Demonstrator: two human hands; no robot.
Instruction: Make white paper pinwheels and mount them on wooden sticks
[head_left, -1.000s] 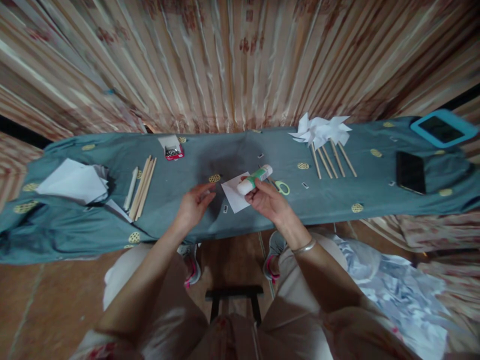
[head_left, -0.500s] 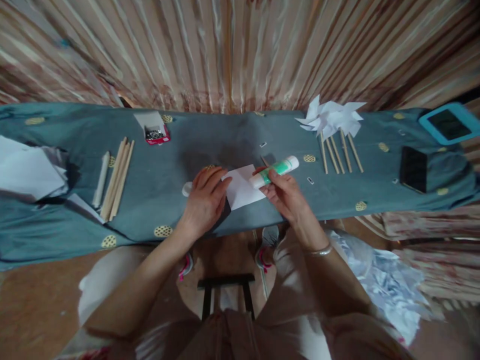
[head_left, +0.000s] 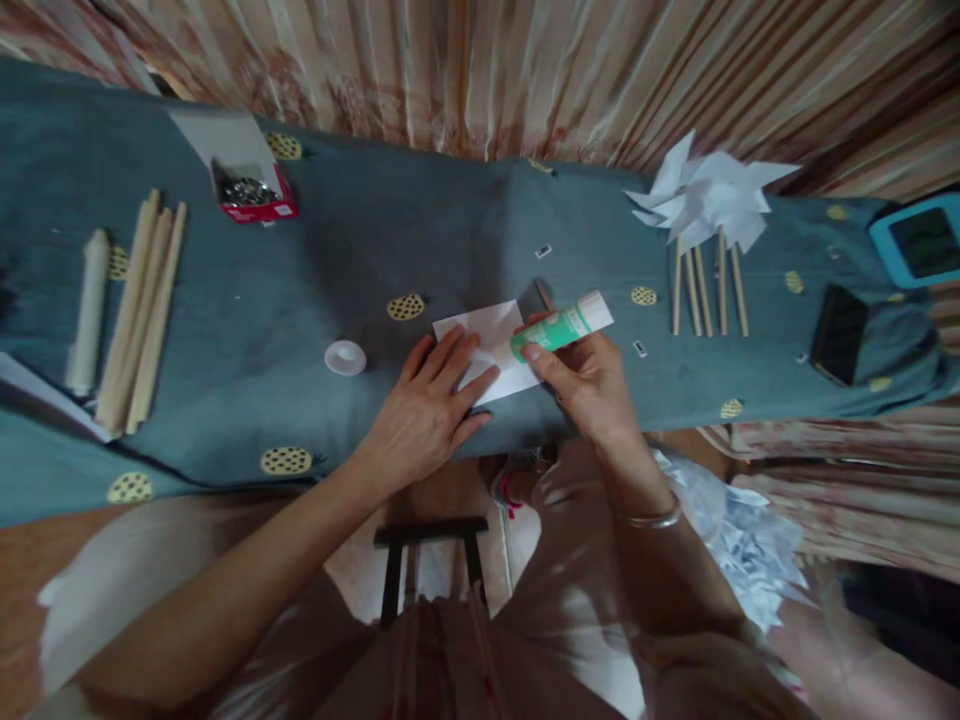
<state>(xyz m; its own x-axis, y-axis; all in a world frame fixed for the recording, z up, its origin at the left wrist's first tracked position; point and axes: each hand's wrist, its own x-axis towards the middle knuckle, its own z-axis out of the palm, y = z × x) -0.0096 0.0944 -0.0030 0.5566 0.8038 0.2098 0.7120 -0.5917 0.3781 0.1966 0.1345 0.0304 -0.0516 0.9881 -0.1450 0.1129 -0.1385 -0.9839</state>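
My left hand [head_left: 424,405] is open, its fingers spread flat on the left part of a small white paper piece [head_left: 506,380]. My right hand [head_left: 592,385] is closed around a green and white glue stick [head_left: 566,325], thumb on its lower left end. This end is over the right side of the paper; whether it touches the sheet I cannot tell. The stick's white end points up and right. A small round white cap-like piece [head_left: 345,357] lies on the cloth left of my left hand.
Wooden sticks [head_left: 142,320] and a white candle-like stick [head_left: 91,310] lie left, below a red open box of small metal pieces [head_left: 255,195]. White paper pinwheels [head_left: 712,195] with sticks lie at right, near a dark phone-like object [head_left: 838,335] and a blue-framed device [head_left: 919,240].
My left hand has come down flat onto the paper from above its left edge. The glue stick has turned slightly in my right hand. The camera view has shifted.
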